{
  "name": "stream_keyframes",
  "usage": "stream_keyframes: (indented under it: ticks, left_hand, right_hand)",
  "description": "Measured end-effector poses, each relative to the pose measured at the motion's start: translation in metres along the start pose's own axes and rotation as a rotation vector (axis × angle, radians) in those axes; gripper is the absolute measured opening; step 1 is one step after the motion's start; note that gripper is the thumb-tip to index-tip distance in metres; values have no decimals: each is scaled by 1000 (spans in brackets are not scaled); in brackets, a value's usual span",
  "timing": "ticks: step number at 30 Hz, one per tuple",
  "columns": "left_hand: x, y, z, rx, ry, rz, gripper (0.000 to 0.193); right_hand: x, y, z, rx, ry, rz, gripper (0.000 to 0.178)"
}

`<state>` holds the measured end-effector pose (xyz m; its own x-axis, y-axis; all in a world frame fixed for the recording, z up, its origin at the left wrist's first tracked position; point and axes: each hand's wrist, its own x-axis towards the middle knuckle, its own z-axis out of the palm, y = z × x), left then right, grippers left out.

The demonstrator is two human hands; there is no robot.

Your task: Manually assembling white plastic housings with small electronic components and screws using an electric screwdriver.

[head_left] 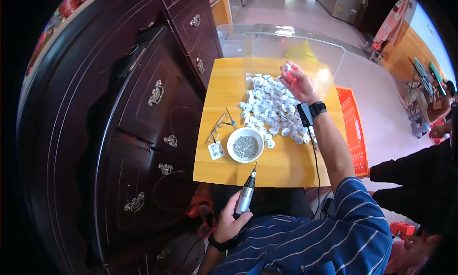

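Observation:
My left hand (230,221), near the table's front edge, is wrapped round a silver and black electric screwdriver (246,196) whose thin bit points up toward the bowl. Above the far side of the table, my right hand (301,85) pinches a small white plastic part (287,68) between its fingertips. Beneath and beside that hand lies a heap of white round plastic parts (269,103). A white bowl (231,150) holds many small metal pieces, probably screws (245,146); they are too small to make out singly.
Eyeglasses (217,127) and a small white printed card (216,151) lie left of the bowl on the wooden table (281,172). A clear plastic bin (329,48) borders the far side. An orange crate (352,132) stands at right, dark drawers (157,122) at left. Other people sit at far right.

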<state>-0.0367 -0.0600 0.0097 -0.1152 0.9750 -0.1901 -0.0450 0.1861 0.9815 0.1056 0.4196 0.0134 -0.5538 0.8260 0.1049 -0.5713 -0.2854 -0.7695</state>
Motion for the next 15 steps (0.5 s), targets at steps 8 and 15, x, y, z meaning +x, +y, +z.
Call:
stream_keyframes:
  ticks: [8, 15]
  left_hand:
    - [-5, 1, 11, -21, -12, 32, 65]
    - [-15, -6, 12, -11, -16, 54, 65]
  right_hand:
    - [-83, 25, 20, 374, -39, 141, 33]
    - [-137, 45, 34, 34, 178, 93, 38]
